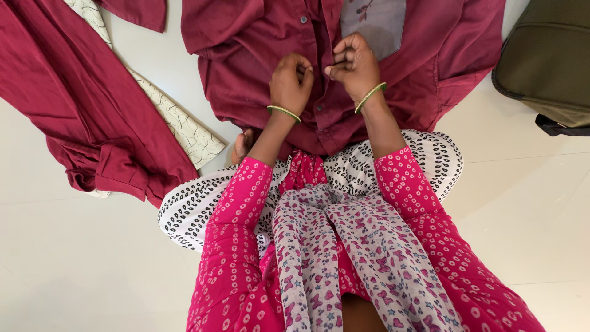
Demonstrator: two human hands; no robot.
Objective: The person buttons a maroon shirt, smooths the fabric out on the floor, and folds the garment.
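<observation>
Pale floor tiles (pixel 74 258) carry everything: a maroon shirt (pixel 246 67) spread flat with its front up, a second maroon garment (pixel 80 117) heaped to the left over a cream patterned cloth (pixel 184 126), and an olive bag (pixel 547 61) at the right edge. The shirt lies just ahead of the person's knees, its hem touching the black-and-white printed trousers (pixel 190 209).

Both hands work at the button placket, close together near mid-chest. The left hand (pixel 290 83) has its grip pinched shut on the placket's edge, thumb against curled fingers. The right hand (pixel 353 64) is likewise closed on a fold of shirt fabric, knuckles up. Whether a button sits between the fingertips is hidden.

Risks, as I judge them: pulling the two edges unevenly could drag the shirt askew or bunch its smoothed front; a button could slip from the pinch, since the fabric looks thin and slack. The hanging scarf (pixel 344 246) might also drop onto the work.
</observation>
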